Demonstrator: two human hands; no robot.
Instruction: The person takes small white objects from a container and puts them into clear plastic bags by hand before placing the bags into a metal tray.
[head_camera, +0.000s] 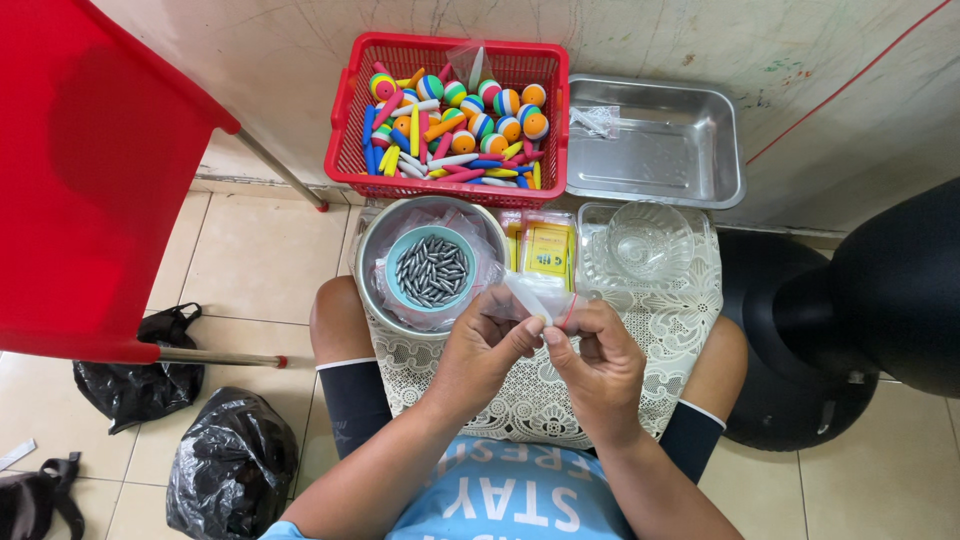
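Bag: small clear plastic bag (530, 297) with a red strip at its mouth, which we see pinched between both hands above the lap, just below the bowls.
Left hand: our left hand (487, 345) has thumb and forefinger closed narrow on the bag's near edge, the other fingers curled in.
Right hand: our right hand (598, 358) grips the bag's red-edged end between thumb and fingertips, fingers bent tight, touching the left hand's tips.
Far left: red plastic chair (90, 180) beside the knee, with two black plastic sacks (225, 460) on the tiled floor under it.
Left of centre: metal bowl (372, 262) lined with clear plastic, holding a small blue bowl (400, 250) full of grey metal weights (432, 270).
Lap: white lace cloth (540, 395) spread over a board across our knees, under the hands.
Centre back: red basket (350, 110) of striped foam balls (508, 102) and coloured foam sticks (415, 135), against the wall.
Centre: yellow packets (547, 248) between the metal bowl and a clear glass bowl (650, 240).
Right back: steel tray (720, 150), next to the basket.
Far right: black round object (880, 290) beside the right knee.
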